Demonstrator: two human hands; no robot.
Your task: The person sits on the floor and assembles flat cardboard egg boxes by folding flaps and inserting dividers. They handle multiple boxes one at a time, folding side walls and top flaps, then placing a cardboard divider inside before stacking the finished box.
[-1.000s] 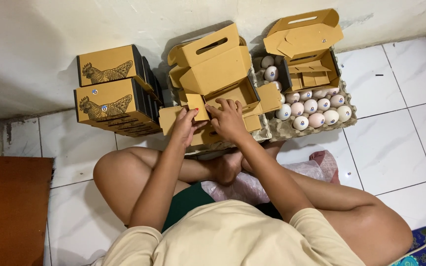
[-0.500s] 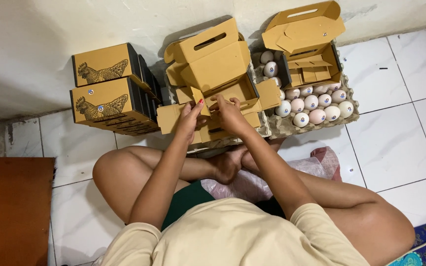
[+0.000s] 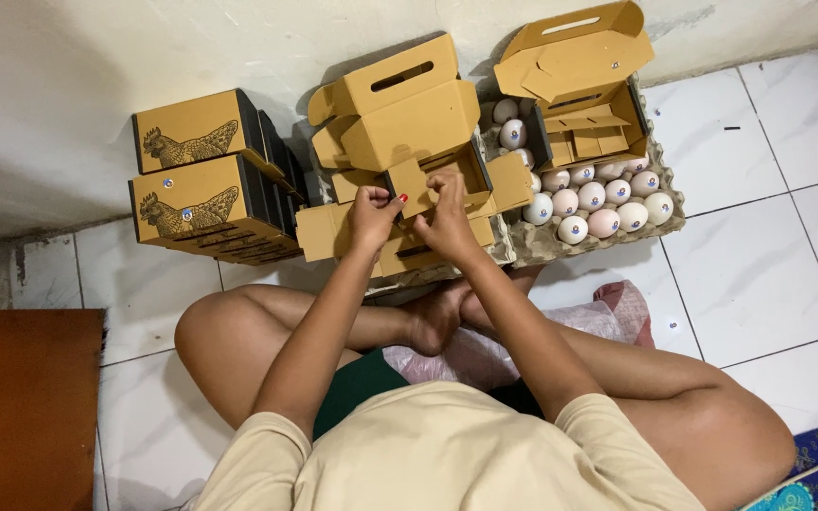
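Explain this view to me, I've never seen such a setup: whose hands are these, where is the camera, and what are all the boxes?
There is no machine here. One camera sits on a person's head and looks down, so you see their own arms and crossed legs on a white tiled floor. The left hand and the right hand both grip the flaps of an open brown cardboard carton in front of them. To the left stands a stack of closed cartons printed with a hen. To the right a grey egg tray holds pale eggs, with another open carton resting on it.
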